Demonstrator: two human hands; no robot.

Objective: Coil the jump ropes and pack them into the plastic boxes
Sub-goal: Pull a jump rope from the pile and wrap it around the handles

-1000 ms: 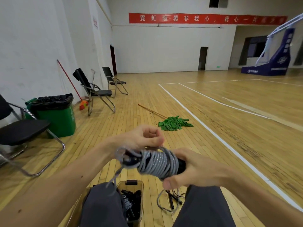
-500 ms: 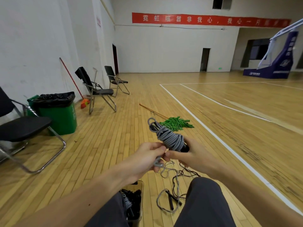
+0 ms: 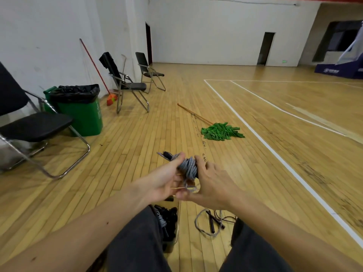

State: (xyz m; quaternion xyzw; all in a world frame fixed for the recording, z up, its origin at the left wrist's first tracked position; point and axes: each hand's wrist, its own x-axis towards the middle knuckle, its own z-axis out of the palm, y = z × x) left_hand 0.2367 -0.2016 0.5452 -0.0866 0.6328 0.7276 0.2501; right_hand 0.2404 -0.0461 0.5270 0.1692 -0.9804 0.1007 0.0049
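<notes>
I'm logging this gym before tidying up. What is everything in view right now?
Grey coiled jump rope with black handles: one, grey and black, held between both hands.
Loose grey jump rope with black handles: one, grey and black, floor beside the right leg.
Clear plastic box: one, clear, floor between the legs, ropes inside.
Green strip mop with wooden handle: one, green, floor ahead.
Green plastic bin with black liner: one, green, by left wall.
Black folding chairs: three, black, along left wall.
Red-handled broom: one, red, leaning on left wall.
Left hand, right hand: two, bare, gripping the coiled rope.
</notes>
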